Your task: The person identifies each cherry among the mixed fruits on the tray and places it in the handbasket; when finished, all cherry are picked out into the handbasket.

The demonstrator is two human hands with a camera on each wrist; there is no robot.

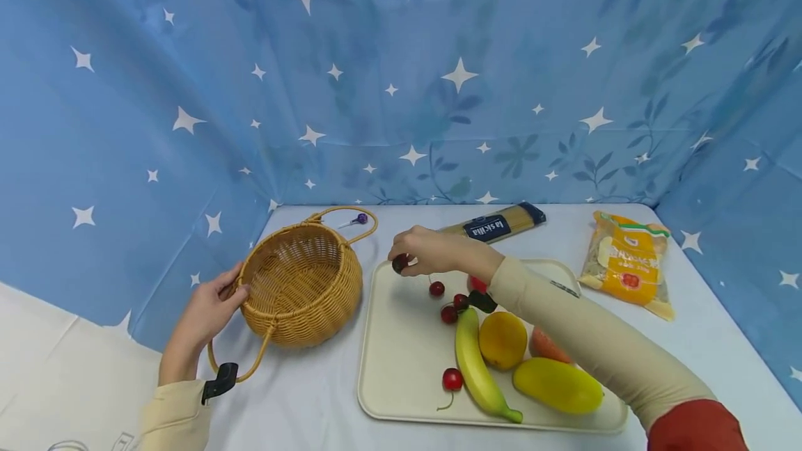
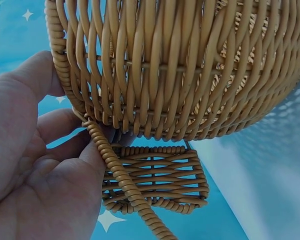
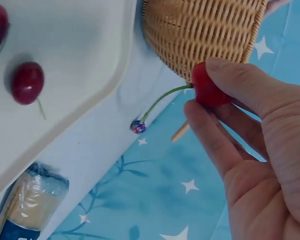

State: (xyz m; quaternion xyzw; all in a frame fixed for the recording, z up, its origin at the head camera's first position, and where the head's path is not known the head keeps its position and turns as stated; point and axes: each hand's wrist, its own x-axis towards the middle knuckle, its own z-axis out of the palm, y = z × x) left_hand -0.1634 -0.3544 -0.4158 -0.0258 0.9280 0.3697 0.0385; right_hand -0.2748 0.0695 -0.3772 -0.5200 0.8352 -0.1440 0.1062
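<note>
My left hand [image 1: 209,305] grips the rim of a woven wicker basket [image 1: 332,291], which tilts and shows its bare inside. In the left wrist view, the thumb lies at the rim [image 2: 65,75] and the fingers go behind the wrapped handle [image 2: 122,175]. Over the far left corner of a cream tray [image 1: 401,360], my right hand [image 1: 441,250] pinches a red cherry [image 3: 207,87] between thumb and fingers, its green stem sticking out. Several other cherries lie on the tray, one [image 1: 436,289] close below that hand and another [image 1: 452,379] near the front edge.
The tray also bears a banana [image 1: 476,367], an orange fruit [image 1: 503,339], a yellow mango-like fruit [image 1: 557,385] and a partly covered reddish fruit [image 1: 546,345]. Behind it lies a pasta pack [image 1: 501,223]; a yellow food bag [image 1: 628,263] is at right. A purple-wrapped lollipop [image 1: 361,218] sits behind the basket.
</note>
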